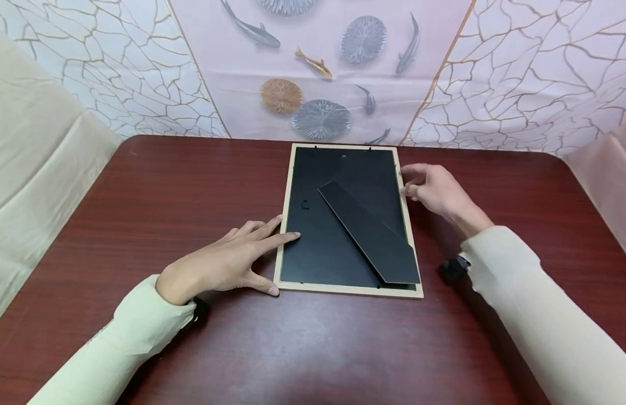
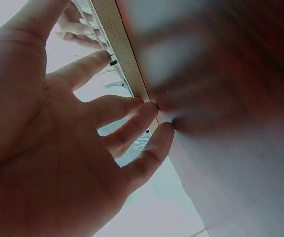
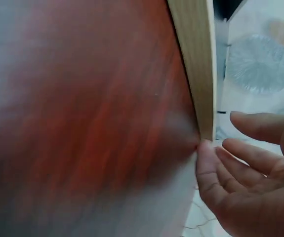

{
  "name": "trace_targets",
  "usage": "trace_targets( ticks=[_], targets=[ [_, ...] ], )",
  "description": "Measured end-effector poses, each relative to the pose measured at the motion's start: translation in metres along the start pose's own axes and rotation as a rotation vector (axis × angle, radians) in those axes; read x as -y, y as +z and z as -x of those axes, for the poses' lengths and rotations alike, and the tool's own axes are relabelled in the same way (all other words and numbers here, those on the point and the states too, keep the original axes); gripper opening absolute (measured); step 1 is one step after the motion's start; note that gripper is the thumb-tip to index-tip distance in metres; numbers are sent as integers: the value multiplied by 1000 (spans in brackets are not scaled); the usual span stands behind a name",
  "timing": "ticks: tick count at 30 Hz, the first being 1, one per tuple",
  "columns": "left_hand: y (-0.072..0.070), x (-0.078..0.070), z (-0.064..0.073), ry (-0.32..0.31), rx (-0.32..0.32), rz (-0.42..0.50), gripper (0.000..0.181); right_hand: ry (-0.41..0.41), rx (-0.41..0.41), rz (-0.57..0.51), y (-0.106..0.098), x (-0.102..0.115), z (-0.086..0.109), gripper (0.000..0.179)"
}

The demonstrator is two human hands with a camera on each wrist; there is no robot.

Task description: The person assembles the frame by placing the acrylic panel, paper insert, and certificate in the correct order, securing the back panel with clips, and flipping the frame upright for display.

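A picture frame with a pale wooden rim lies back side up on the table, its black backing board showing. Slanted across that board is the black easel stand, its wide end at the lower right corner. My left hand rests with spread fingers along the frame's left side, the index fingertip over the backing and the thumb by the near corner. On the far right side, my right hand touches the outer edge of the rim with its fingertips; the right wrist view shows a fingertip against the wooden side.
The dark red wooden table extends around the frame. Small black clips stick out along the rim's inner edge. Behind the table hangs a patterned cloth with fish and round shapes. Dark bands sit at both wrists.
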State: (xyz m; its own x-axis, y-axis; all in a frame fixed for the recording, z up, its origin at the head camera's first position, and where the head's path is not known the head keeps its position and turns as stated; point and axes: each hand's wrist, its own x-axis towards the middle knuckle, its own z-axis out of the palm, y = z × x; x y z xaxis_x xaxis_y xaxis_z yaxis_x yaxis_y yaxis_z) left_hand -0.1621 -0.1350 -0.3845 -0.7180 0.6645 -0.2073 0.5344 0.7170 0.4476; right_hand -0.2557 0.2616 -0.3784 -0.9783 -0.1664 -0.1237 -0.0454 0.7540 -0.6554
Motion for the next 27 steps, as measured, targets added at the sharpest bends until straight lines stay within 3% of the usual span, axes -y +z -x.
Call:
trace_targets(
  ticks=[8,18,27],
  targets=[
    [-1,-1,0,11,-9,-7,102,47,-21,-83,3,-2,-15,57],
    [0,-1,-2,7,-10,2,102,25,5,-62,4,-3,-13,58],
    [0,-1,-3,-40,9,20,105,71,-5,17,7,-2,-15,61]
  ],
)
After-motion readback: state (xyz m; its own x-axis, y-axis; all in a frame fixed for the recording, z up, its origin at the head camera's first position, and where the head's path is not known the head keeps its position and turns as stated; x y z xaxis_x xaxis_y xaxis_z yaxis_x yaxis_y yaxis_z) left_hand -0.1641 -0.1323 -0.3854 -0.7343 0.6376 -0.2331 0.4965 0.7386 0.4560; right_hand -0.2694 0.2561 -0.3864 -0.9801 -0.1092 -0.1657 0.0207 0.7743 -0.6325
